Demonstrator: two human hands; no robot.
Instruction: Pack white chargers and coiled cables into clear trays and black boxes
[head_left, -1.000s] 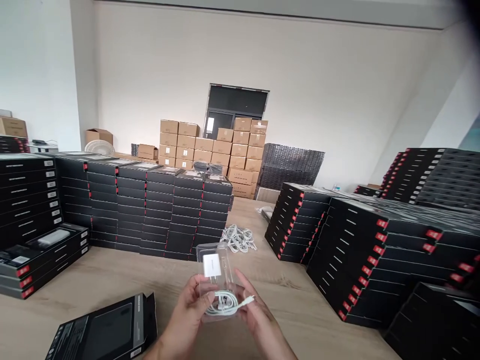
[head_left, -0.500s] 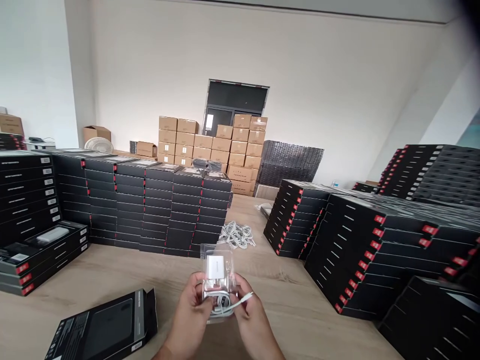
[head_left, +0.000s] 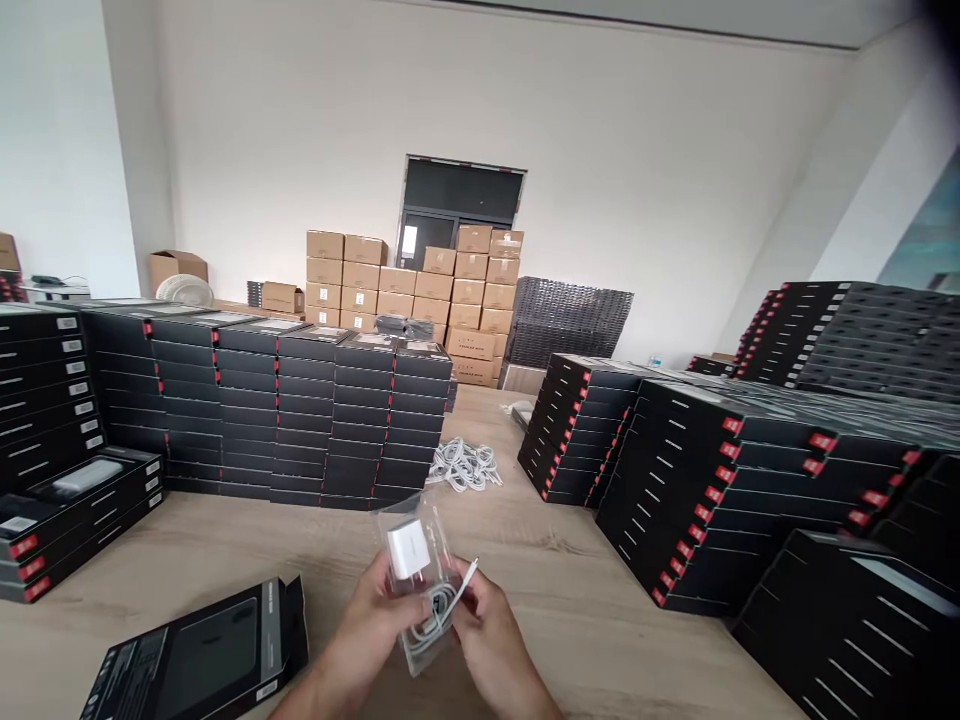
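My left hand [head_left: 382,610] grips a clear plastic tray [head_left: 435,520], its thumb pressing on the coiled part of a white cable [head_left: 431,630] in the lower half. A white charger plug [head_left: 409,549] sits in the tray's upper half. My right hand [head_left: 484,615] is closed at the tray's lower right side, around the cable, whose loose end sticks up past the fingers. Some of its fingertips are hidden behind the tray and cable. To the left, a black box [head_left: 217,645] lies on the wooden table with its end flap raised.
A pile of white cables [head_left: 465,464] lies ahead on the table [head_left: 540,600]. Stacked black boxes [head_left: 300,420] form a wall at the left, and more stacks [head_left: 667,490] stand at the right. Brown cartons [head_left: 397,282] are piled at the back.
The tray has tilted, its top leaning left. My left thumb has shifted onto the cable coil, and the cable's loose end now points more upward. The view has turned slightly right.
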